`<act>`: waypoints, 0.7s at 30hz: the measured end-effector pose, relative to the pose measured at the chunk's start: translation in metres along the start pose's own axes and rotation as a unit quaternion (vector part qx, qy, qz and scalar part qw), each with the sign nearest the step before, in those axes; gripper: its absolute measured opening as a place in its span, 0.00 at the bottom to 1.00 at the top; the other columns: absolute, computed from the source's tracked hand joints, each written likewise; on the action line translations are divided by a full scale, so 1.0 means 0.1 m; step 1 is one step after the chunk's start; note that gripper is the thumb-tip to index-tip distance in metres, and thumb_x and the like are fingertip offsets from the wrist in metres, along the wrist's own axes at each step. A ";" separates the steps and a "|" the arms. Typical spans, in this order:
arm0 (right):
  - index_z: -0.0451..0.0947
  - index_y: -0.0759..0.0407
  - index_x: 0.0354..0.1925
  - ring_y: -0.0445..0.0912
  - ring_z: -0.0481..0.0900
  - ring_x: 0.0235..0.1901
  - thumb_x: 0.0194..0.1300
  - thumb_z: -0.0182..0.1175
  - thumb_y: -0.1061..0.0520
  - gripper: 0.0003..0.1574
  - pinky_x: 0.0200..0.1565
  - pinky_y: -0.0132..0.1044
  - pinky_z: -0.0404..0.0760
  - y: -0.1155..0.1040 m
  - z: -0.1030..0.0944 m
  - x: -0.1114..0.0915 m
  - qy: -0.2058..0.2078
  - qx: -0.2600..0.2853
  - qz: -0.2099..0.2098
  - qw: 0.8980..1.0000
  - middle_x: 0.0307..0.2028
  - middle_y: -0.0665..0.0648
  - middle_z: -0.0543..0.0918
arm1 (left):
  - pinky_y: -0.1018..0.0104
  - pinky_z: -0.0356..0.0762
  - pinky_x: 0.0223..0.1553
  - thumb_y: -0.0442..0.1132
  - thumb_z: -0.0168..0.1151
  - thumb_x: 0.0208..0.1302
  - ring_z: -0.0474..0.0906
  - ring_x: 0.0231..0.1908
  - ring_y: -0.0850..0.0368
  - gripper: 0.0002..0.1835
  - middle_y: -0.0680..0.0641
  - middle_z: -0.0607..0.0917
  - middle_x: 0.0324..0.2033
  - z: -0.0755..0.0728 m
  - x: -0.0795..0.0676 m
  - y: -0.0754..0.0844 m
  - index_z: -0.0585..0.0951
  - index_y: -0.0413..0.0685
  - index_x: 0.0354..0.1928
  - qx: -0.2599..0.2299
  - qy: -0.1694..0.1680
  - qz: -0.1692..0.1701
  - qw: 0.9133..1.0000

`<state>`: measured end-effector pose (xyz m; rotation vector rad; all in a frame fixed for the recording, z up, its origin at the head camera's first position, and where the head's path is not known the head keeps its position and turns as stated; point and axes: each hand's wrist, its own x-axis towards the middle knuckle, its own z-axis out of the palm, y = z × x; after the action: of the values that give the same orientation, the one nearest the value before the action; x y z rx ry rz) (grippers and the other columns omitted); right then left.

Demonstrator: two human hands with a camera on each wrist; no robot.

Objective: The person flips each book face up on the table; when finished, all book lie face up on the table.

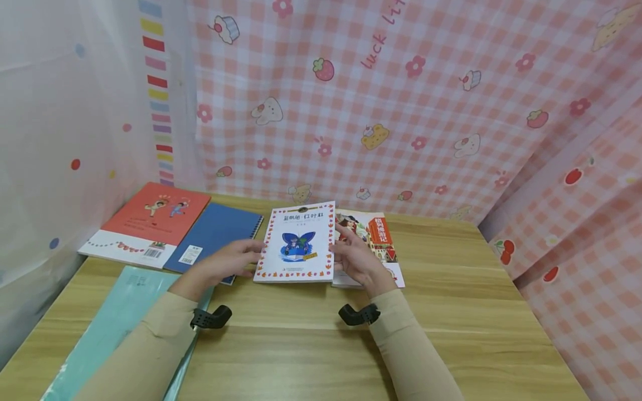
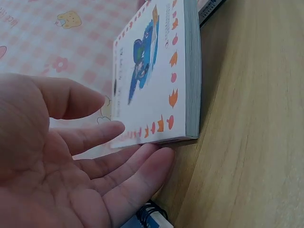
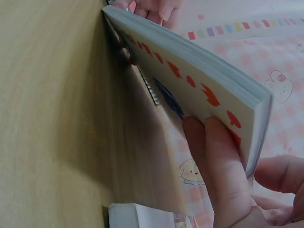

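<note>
At the left, a red-topped book [image 1: 155,214] lies beside a blue spiral notebook [image 1: 220,228], with a flat teal item [image 1: 127,298] nearer the person. Next comes the left hand [image 1: 228,262], loosely spread at the left edge of the white butterfly book [image 1: 297,242]; whether its fingertips bear any weight cannot be told. The book tilts above the table, mid-scene, its right edge held by the right hand [image 1: 358,259], fingers beneath. Rightmost, a red-panelled book [image 1: 386,239] lies partly behind that hand. The step appears to be handling the raised book; the next move calls for steady two-sided support.
</note>
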<state>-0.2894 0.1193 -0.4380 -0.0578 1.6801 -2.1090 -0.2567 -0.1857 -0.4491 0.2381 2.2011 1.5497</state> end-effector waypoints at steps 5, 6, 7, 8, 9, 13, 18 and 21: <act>0.45 0.52 0.81 0.47 0.87 0.33 0.72 0.48 0.72 0.48 0.34 0.42 0.88 0.03 0.01 0.01 0.016 -0.005 0.002 1.000 0.36 0.55 0.82 | 0.51 0.81 0.55 0.38 0.46 0.80 0.69 0.66 0.37 0.25 0.31 0.66 0.70 0.00 0.00 0.00 0.64 0.37 0.74 0.016 -0.001 -0.002 1.000; 0.45 0.53 0.81 0.48 0.88 0.33 0.71 0.48 0.72 0.48 0.35 0.43 0.88 0.03 0.00 0.02 0.019 -0.007 0.002 1.000 0.37 0.55 0.83 | 0.51 0.81 0.55 0.37 0.46 0.80 0.69 0.66 0.37 0.25 0.31 0.66 0.70 0.00 -0.01 0.00 0.64 0.36 0.74 0.018 -0.003 0.001 1.000; 0.45 0.53 0.81 0.48 0.88 0.34 0.71 0.49 0.72 0.48 0.36 0.43 0.88 0.04 0.00 0.02 0.021 -0.007 0.002 1.000 0.37 0.55 0.85 | 0.50 0.81 0.55 0.37 0.47 0.80 0.69 0.66 0.37 0.26 0.31 0.66 0.70 -0.01 0.00 0.00 0.64 0.36 0.74 0.020 -0.006 0.005 1.000; 0.45 0.53 0.81 0.48 0.88 0.34 0.72 0.48 0.72 0.47 0.36 0.43 0.88 0.04 0.00 0.02 0.022 -0.012 0.003 1.000 0.37 0.54 0.84 | 0.50 0.81 0.55 0.37 0.48 0.79 0.69 0.66 0.37 0.26 0.30 0.67 0.70 0.00 -0.01 0.00 0.64 0.35 0.74 0.022 -0.008 0.009 1.000; 0.45 0.53 0.81 0.48 0.88 0.35 0.73 0.49 0.71 0.47 0.37 0.43 0.88 0.05 0.00 0.03 0.024 -0.014 0.005 1.000 0.37 0.54 0.85 | 0.49 0.81 0.55 0.37 0.48 0.79 0.69 0.66 0.37 0.26 0.30 0.67 0.70 0.00 -0.01 0.00 0.65 0.35 0.73 0.027 -0.010 0.014 0.999; 0.48 0.56 0.81 0.48 0.88 0.39 0.76 0.50 0.68 0.42 0.43 0.45 0.88 0.05 0.00 0.04 0.039 -0.026 0.009 0.999 0.43 0.57 0.86 | 0.50 0.80 0.54 0.38 0.52 0.78 0.70 0.64 0.38 0.27 0.32 0.70 0.67 0.00 -0.03 -0.01 0.65 0.34 0.73 0.063 -0.012 0.036 0.997; 0.55 0.60 0.78 0.50 0.88 0.42 0.77 0.52 0.65 0.36 0.46 0.45 0.87 0.05 0.02 0.05 0.076 -0.057 0.019 0.995 0.57 0.68 0.82 | 0.56 0.78 0.47 0.37 0.57 0.75 0.73 0.59 0.41 0.29 0.32 0.71 0.66 0.01 -0.06 0.00 0.65 0.33 0.73 0.094 -0.008 0.051 0.994; 0.56 0.63 0.77 0.51 0.87 0.44 0.76 0.52 0.65 0.35 0.46 0.44 0.87 0.04 0.05 0.05 0.088 -0.090 0.033 0.991 0.60 0.71 0.79 | 0.58 0.76 0.43 0.37 0.61 0.73 0.74 0.52 0.45 0.31 0.34 0.72 0.65 0.01 -0.06 0.00 0.65 0.34 0.73 0.097 -0.008 0.046 0.994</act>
<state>-0.2909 0.1125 -0.4421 0.1313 1.9439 -1.9572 -0.2511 -0.1865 -0.4479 0.4162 2.3591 1.3739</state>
